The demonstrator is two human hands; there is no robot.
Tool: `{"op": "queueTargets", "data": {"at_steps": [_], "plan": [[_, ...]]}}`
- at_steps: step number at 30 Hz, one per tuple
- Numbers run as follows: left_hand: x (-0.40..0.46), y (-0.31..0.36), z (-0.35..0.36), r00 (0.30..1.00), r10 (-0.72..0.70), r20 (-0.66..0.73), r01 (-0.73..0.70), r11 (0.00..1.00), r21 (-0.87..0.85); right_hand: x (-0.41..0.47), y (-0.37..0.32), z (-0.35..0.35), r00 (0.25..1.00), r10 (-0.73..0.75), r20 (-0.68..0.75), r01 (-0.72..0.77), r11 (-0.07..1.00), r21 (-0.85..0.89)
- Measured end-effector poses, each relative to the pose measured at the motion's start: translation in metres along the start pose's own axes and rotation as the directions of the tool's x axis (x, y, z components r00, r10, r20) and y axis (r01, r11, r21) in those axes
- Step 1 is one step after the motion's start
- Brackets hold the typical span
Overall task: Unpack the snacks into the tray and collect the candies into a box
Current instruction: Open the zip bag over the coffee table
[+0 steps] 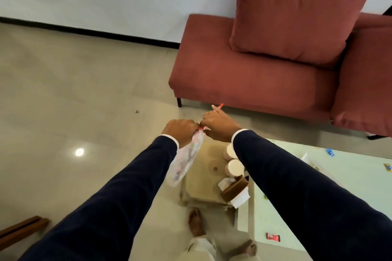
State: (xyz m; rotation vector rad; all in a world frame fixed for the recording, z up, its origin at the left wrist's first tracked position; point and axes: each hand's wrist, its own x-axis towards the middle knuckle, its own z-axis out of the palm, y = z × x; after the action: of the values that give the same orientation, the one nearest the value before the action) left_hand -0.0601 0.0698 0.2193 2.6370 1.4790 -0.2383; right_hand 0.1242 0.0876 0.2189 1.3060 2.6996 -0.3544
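Both hands up in front of the chest, working at the neck of a clear snack bag (186,159): left hand (180,131) clenched round the gathered plastic just below the top, right hand (218,126) pinching at the very tip, where a bit of red tie or seal (203,127) shows between the knuckles. Something thin and pinkish-red (217,107) sticking up past the right fingers (torn strip or loose end of the tie, too blurred to say). Bag hanging down and leftward from the left fist, full of pale and reddish pieces, over the floor beside a low beige stand (203,178) rather than over the table. On that stand, two round white-lidded tubs (233,167) and a brown tissue box (234,188). Off to the right, a pale green table (350,176) with a few small wrapped candies scattered about, one blue (330,152), one red (273,237). No tray or candy box clearly visible from this angle. Probably mid-opening, with unpacking barely begun. Main risk: a sudden give in the plastic from a hard sideways pull, splitting the bag down its side and spilling snacks onto the floor, not into any tray. Also possible: slipping of the left grip, dropping the whole bag near the bare feet (196,222).
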Motion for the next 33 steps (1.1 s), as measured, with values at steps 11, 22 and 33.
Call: {"op": "queueTargets", "data": {"at_steps": [11,22,33], "plan": [[0.004,0.064,-0.136,0.656,0.15,-0.74,0.077,0.962,0.263,-0.117,0.026,-0.122,0.881,0.372,-0.292,-0.102,0.752,0.651],[-0.007,0.355,-0.156,0.997,-0.068,-0.042,-0.039,0.043,-0.998,-0.398,0.042,-0.103,0.693,0.628,-0.355,0.072,0.429,0.9],[-0.076,0.62,-0.091,0.933,0.299,0.198,0.193,0.045,-0.98,-0.674,0.029,0.015,0.476,0.862,-0.172,-0.131,0.264,0.956]]}}
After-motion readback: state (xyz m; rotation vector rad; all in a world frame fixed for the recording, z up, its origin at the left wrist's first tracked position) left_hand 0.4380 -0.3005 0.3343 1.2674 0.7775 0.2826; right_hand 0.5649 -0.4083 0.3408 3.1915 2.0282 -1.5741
